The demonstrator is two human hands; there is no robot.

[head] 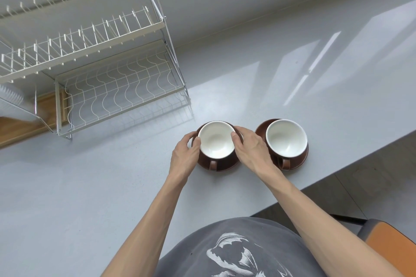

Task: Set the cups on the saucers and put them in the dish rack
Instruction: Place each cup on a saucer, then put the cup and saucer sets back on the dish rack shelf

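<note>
Brown outside and white within, the left cup [216,139] sits upright on its brown saucer [225,165] at about five o'clock from the dish rack [94,56], mouth open to the camera and its handle pointing toward six o'clock, at the person. The right cup [286,137] stands just beside it at three o'clock on the right saucer [261,129], upright too, handle likewise turned to six o'clock. The two saucers nearly touch edge to edge on the grey tabletop [90,186].

Both hands flank the left cup. The left hand [183,155] comes in from seven o'clock, forearm bare, its grip curled around the nine o'clock side with the fingers reaching down toward the saucer's rim. The right hand [249,144] comes from five o'clock, crossing in front of the right cup's lower left side, thumb against the cup's three o'clock wall and fingers wrapped past its far edge. Each grip is closed lightly on the set (whether on cup or saucer rim I cannot tell). It is unclear whether the set is lifted.

The white wire rack stands at ten o'clock, two tiers, its lower basket open toward the cups, well apart from them. A wooden board [29,119] lies at its left foot.
</note>
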